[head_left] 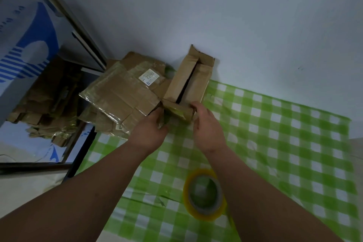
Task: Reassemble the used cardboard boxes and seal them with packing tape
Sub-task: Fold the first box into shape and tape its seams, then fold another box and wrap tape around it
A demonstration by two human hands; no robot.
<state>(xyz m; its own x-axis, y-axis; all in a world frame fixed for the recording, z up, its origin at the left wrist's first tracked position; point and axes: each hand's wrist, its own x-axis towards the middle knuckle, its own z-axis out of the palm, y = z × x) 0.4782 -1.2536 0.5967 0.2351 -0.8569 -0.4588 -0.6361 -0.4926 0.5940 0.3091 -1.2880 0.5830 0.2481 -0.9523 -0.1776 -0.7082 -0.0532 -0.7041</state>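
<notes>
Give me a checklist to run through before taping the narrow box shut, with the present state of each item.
1. Both hands on the narrow box: ok. The left hand and right hand hold its near end.
2. Long top flaps closed: not ok. A dark gap runs between them.
3. Near end flap folded in: cannot tell. The hands cover part of it.
4. Tape roll within reach: ok. It lies flat on the green checked cloth, between the forearms.
5. A hand free for the tape: not ok.
6. Room beside the box: not ok on the left. The flattened cardboard stack lies against it.
</notes>
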